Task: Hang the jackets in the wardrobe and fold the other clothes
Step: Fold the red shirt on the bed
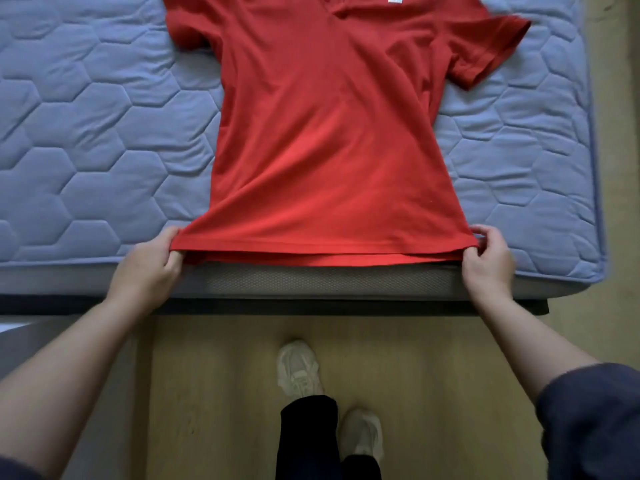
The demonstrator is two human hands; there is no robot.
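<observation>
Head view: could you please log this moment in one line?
red shirt: spread on mattress | left hand: pinches hem corner | right hand: pinches hem corner

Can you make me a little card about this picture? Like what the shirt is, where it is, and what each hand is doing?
shirt: red polo shirt, spread out flat, collar end far from the person
lies on: blue quilted mattress
left hand: holds the hem's left corner
right hand: pinches the hem's right corner
hem: at the mattress's near edge, pulled straight between the hands
folded yet: no
below: pale shoes on a wooden floor
</observation>
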